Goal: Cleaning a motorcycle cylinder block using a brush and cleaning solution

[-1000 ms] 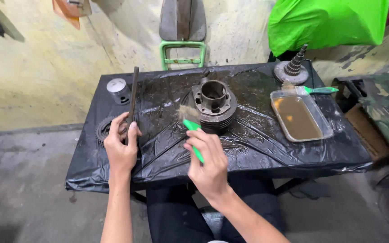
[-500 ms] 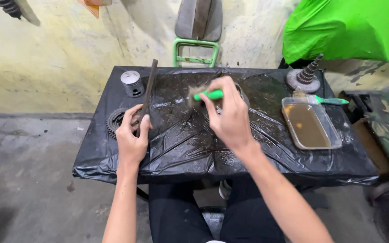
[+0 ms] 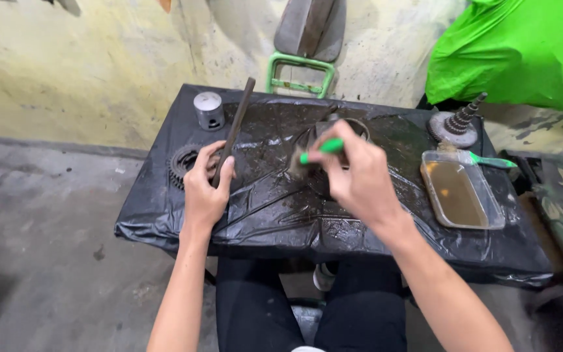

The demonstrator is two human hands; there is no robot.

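Left hand closed around lower end of long dark metal rod, rod leaning up and away over black plastic-covered surface. Right hand gripping green-handled brush, bristles pointing left, blurred. Brush held over dark round engine part at surface centre, part mostly hidden behind right hand; contact of bristles with part impossible to tell. Toothed gear lying just left of left hand, partly covered by it. Small silver piston standing at far left corner. Clear tray of brownish liquid at right side, second green-handled brush resting by its far edge. Spiral-stepped metal part behind tray. Green sheet at upper right.
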